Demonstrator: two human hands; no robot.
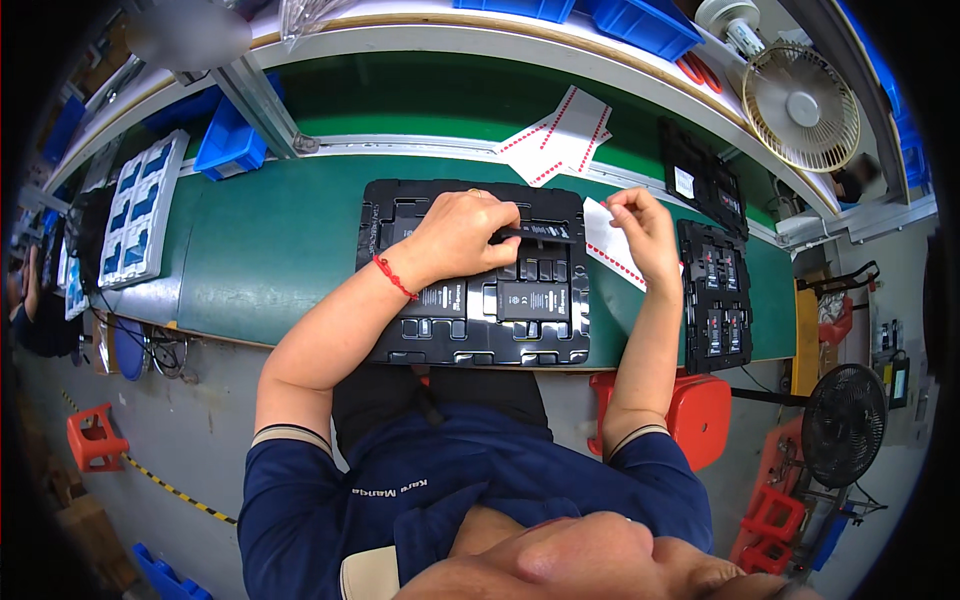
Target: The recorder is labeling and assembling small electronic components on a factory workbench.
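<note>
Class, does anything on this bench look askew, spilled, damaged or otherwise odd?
Slightly: the white sheets behind the tray overlap at clashing angles, untidy against the tray's neat grid. Another sheet slants near the right hand. I see no clear spill or damage.

Light is bright, fairly even over the bench (280, 250); green back panel (400, 95) sits in shade beneath the shelf (400, 40). Small glints on glossy black tray (480, 345). Fisheye bends straight edges; corners black. Upper left: blurred patch.
</note>
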